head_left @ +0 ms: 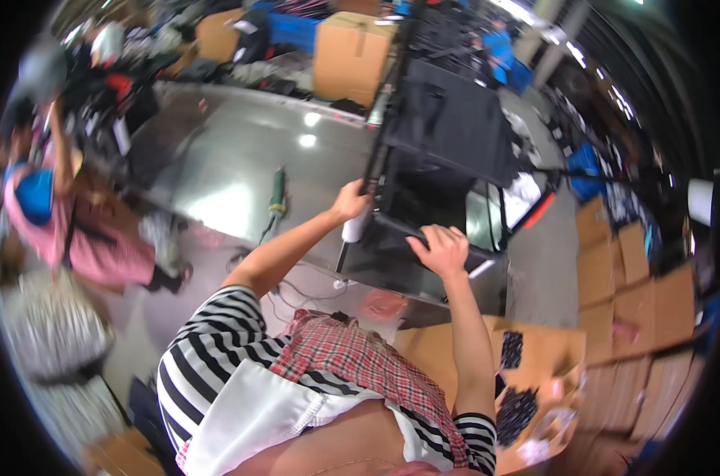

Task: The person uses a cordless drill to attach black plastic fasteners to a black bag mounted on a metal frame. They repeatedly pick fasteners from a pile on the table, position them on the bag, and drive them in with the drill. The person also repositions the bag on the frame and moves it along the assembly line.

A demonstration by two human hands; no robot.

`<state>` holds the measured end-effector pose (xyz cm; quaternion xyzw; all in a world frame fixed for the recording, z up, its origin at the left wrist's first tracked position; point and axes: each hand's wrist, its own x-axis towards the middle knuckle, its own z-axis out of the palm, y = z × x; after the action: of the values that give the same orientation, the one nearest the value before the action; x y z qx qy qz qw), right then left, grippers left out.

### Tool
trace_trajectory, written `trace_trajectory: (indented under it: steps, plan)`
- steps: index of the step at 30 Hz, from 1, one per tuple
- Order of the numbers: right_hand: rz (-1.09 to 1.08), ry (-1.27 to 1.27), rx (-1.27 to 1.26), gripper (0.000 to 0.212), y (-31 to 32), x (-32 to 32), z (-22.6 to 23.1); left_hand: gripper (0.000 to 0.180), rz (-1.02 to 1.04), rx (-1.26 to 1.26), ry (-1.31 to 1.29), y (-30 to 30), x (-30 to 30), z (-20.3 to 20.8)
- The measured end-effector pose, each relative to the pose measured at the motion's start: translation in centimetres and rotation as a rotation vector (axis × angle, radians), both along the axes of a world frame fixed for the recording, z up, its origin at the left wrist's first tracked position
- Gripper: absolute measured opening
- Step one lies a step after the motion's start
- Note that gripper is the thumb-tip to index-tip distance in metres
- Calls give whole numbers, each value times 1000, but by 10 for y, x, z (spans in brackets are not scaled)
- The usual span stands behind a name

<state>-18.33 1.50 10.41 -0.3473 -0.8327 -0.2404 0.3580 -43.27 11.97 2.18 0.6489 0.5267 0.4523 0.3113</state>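
"Count on the tabletop (pixel 233 135)?"

"One black frame (pixel 455 119), standing at the right end by the near edge. One green tool (pixel 278 190) left of it, toward the near edge."

"Hands?"

"Two, both at the frame. Left hand (pixel 350 201): grip curled around an upright (pixel 373 151), just above one white cylinder (pixel 355 228). Right hand (pixel 442 251): over the near rail (pixel 395 222), fingers bent, thumb apart; whether that grip pinches, I cannot tell."

"Beyond?"

"One large carton (pixel 346 62) past the far edge; one co-worker (pixel 110 252) in pink off the left end."

"Writing?"

"Too blurred to tell."
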Motion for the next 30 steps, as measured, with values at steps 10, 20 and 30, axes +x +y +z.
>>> trace_trajectory:
  steps: [10,20,30]
  plan:
    - [-140,134,-122,39,22,12,-3,42,-566,-239,-147,30,-23,4]
    - [-98,300,-264,39,-15,-27,-12,99,414,-775,333,128,-301,-217]
    - [-696,366,-546,30,-191,72,-87,83,454,-703,383,127,-279,-265]
